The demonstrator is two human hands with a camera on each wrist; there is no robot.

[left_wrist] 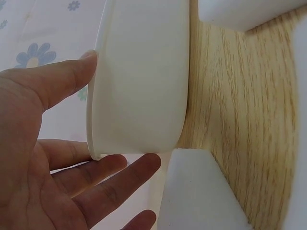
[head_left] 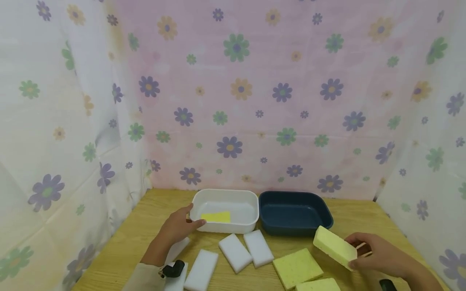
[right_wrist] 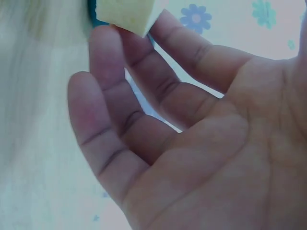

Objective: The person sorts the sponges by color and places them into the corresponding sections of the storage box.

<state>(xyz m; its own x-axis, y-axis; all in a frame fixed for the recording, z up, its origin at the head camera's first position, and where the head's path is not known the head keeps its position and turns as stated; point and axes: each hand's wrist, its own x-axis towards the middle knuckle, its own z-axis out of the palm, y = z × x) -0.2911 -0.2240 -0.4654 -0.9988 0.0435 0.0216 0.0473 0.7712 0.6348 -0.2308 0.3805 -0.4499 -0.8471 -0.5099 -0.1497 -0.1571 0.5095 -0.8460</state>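
Observation:
My left hand (head_left: 176,226) grips the near left corner of a white plastic tub (head_left: 251,227). In the left wrist view its thumb lies at the rim of the tub (left_wrist: 139,76) and its fingers spread along the end wall. A bright yellow flat piece (head_left: 216,217) lies inside the tub, at its front left. At the right, my right hand (head_left: 380,254) pinches one end of a pale yellow sponge block (head_left: 335,247), tilted and raised near the dark blue tub's front right corner. Only a corner of this sponge (right_wrist: 127,14) shows past the fingertips in the right wrist view.
The dark blue tub (head_left: 296,232) stands right beside the white one. Several white sponge blocks (head_left: 234,253) lie along the front left and middle of the wooden table (head_left: 358,214). Two yellow sponges (head_left: 297,268) lie front right. Flowered cloth (head_left: 255,121) hangs behind and at both sides.

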